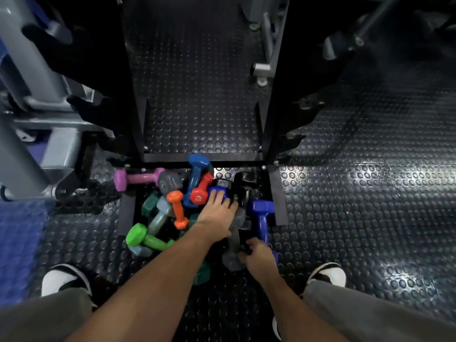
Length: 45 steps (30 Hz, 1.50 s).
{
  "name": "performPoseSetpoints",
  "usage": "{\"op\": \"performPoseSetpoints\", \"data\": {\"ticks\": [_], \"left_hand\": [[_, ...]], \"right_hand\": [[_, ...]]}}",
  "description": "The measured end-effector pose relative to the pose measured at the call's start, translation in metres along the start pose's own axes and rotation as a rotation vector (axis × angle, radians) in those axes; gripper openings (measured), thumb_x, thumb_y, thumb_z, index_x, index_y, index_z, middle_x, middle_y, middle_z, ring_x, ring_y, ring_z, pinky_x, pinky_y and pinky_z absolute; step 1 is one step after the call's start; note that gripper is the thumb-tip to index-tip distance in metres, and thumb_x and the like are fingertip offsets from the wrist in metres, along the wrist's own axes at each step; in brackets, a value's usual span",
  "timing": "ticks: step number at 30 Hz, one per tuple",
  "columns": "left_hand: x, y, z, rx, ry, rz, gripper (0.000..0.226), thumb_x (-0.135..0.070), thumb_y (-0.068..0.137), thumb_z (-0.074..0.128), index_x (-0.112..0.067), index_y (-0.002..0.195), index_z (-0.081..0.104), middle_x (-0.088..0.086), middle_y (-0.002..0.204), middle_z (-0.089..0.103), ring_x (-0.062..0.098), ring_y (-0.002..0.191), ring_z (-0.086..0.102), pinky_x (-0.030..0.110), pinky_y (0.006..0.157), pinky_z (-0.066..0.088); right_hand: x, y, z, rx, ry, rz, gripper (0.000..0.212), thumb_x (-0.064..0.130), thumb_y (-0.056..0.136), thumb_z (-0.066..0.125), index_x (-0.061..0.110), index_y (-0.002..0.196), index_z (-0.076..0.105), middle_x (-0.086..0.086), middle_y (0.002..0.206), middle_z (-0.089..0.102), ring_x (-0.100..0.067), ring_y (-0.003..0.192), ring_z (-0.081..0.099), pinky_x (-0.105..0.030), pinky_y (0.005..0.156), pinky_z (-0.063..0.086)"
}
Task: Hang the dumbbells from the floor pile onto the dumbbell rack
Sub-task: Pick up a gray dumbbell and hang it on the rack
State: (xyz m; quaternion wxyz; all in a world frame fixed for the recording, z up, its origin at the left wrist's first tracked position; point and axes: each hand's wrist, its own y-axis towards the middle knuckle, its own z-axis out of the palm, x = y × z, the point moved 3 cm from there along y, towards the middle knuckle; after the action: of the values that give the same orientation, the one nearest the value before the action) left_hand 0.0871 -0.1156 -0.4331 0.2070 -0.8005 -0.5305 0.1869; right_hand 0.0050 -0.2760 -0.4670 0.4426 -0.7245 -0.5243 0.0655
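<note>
Black studded rubber floor [345, 193] covers the gym area, with grey machine frames [37, 95] at 9 to 10 o'clock. A black dumbbell rack [267, 134] stands at 12 o'clock; its two uprights carry side brackets, and its base frame surrounds the far half of the dumbbell pile [187, 208].

Pile contents, read from the centre of the pile:
- Pink dumbbell [138, 178] at 10 o'clock, lying along the rack base, touching a grey dumbbell [170, 183].
- Blue dumbbell [197, 169] at 12 o'clock, resting against the rack crossbar.
- Red dumbbell [201, 191] just beside the blue one, end face toward the camera.
- Orange dumbbell [177, 209] at the centre, lying over a pale grey dumbbell [160, 215].
- Dark green dumbbell [150, 203] at 9 o'clock.
- Bright green dumbbell [145, 239] at 7 o'clock.
- Purple-blue dumbbell [263, 220] at 3 o'clock, lying apart from the heap.

Left hand [218, 209] reaches into the pile, fingers spread and extended, fingertips touching a dark blue dumbbell head [218, 191]; no grip is closed. Right hand [257, 255] is at 5 o'clock, fingers curled around the near end of the purple-blue dumbbell, beside a grey dumbbell head [232, 261].

Two white-and-black shoes [65, 280] stand at 7 and 5 o'clock, with grey trouser legs [370, 312] below.
</note>
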Motion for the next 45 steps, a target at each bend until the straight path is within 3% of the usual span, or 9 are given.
{"op": "performPoseSetpoints", "data": {"ticks": [4, 9, 21, 23, 26, 29, 34, 40, 45], "left_hand": [[-0.003, 0.01, 0.006, 0.043, 0.066, 0.04, 0.105, -0.052, 0.088, 0.07, -0.012, 0.163, 0.009, 0.019, 0.162, 0.033, 0.043, 0.156, 0.001, 0.061, 0.124, -0.003], [-0.002, 0.018, 0.01, 0.05, 0.061, 0.073, 0.097, -0.045, 0.091, 0.067, -0.013, 0.163, 0.01, 0.018, 0.16, 0.037, 0.039, 0.157, 0.004, 0.064, 0.123, -0.005], [0.006, 0.016, -0.013, -0.05, -0.05, 0.113, 0.089, -0.042, 0.083, 0.075, -0.002, 0.151, 0.034, 0.017, 0.145, 0.053, 0.032, 0.15, 0.029, 0.05, 0.128, 0.008], [0.012, 0.011, -0.029, -0.095, -0.157, 0.086, 0.075, -0.042, 0.078, 0.077, -0.008, 0.137, 0.047, 0.015, 0.132, 0.061, 0.034, 0.141, 0.039, 0.046, 0.124, 0.023], [0.025, -0.001, -0.059, -0.148, -0.4, -0.005, 0.058, -0.038, 0.074, 0.08, -0.017, 0.119, 0.051, 0.005, 0.108, 0.065, 0.028, 0.107, 0.062, 0.037, 0.088, 0.051], [0.04, -0.015, -0.088, -0.201, -0.61, -0.115, 0.059, -0.042, 0.068, 0.08, -0.021, 0.117, 0.053, 0.0, 0.099, 0.068, 0.026, 0.093, 0.068, 0.037, 0.078, 0.056], [0.055, -0.039, -0.136, -0.368, -0.939, -0.226, 0.044, -0.035, 0.069, 0.082, -0.024, 0.105, 0.058, -0.012, 0.089, 0.067, 0.006, 0.078, 0.065, 0.018, 0.062, 0.045], [0.045, -0.062, -0.193, -0.473, -1.288, -0.228, 0.048, -0.034, 0.081, 0.079, -0.035, 0.121, 0.052, -0.005, 0.1, 0.071, 0.014, 0.085, 0.07, 0.03, 0.068, 0.054], [0.01, -0.075, -0.227, -0.371, -1.546, -0.11, 0.055, -0.021, 0.068, 0.09, -0.024, 0.113, 0.058, 0.012, 0.103, 0.073, 0.027, 0.085, 0.074, 0.046, 0.072, 0.063]], "right_hand": [[0.003, 0.003, 0.014, -0.065, -0.342, -0.135, 0.067, 0.054, 0.086, 0.068, 0.023, 0.143, 0.051, 0.003, 0.139, 0.057, -0.027, 0.135, 0.041, -0.044, 0.11, 0.036], [-0.007, 0.012, 0.038, 0.118, -0.599, -0.124, 0.109, 0.062, 0.079, 0.072, 0.016, 0.162, 0.019, -0.004, 0.162, 0.034, -0.032, 0.156, 0.01, -0.057, 0.124, 0.002], [-0.015, 0.013, 0.015, -0.033, -0.506, -0.269, 0.087, 0.075, 0.062, 0.071, 0.03, 0.135, 0.054, 0.011, 0.131, 0.059, -0.014, 0.134, 0.045, -0.05, 0.125, 0.004], [-0.012, 0.007, 0.001, -0.028, -0.386, -0.28, 0.094, 0.071, 0.058, 0.076, 0.032, 0.141, 0.052, 0.013, 0.129, 0.057, -0.012, 0.132, 0.047, -0.042, 0.124, 0.011], [-0.006, -0.003, -0.03, 0.064, 0.058, -0.269, 0.09, 0.043, 0.052, 0.094, 0.04, 0.134, 0.057, 0.016, 0.12, 0.056, -0.014, 0.119, 0.058, -0.026, 0.103, 0.042], [0.006, -0.012, -0.069, 0.092, 0.393, -0.294, 0.083, 0.021, 0.042, 0.098, 0.049, 0.114, 0.068, 0.005, 0.121, 0.066, -0.018, 0.111, 0.068, -0.036, 0.102, 0.054], [0.034, -0.035, -0.148, 0.075, 0.636, -0.364, 0.087, -0.002, 0.056, 0.093, 0.041, 0.127, 0.068, 0.007, 0.128, 0.07, -0.015, 0.117, 0.067, -0.045, 0.104, 0.054], [0.074, -0.07, -0.231, -0.028, 1.145, -0.518, 0.071, 0.003, 0.073, 0.082, 0.021, 0.137, 0.058, -0.011, 0.124, 0.066, -0.033, 0.106, 0.072, -0.053, 0.084, 0.061], [0.11, -0.084, -0.304, -0.34, 1.25, -0.547, 0.037, 0.019, 0.081, 0.076, 0.021, 0.116, 0.066, -0.012, 0.108, 0.071, -0.018, 0.085, 0.069, -0.029, 0.064, 0.056]]}}
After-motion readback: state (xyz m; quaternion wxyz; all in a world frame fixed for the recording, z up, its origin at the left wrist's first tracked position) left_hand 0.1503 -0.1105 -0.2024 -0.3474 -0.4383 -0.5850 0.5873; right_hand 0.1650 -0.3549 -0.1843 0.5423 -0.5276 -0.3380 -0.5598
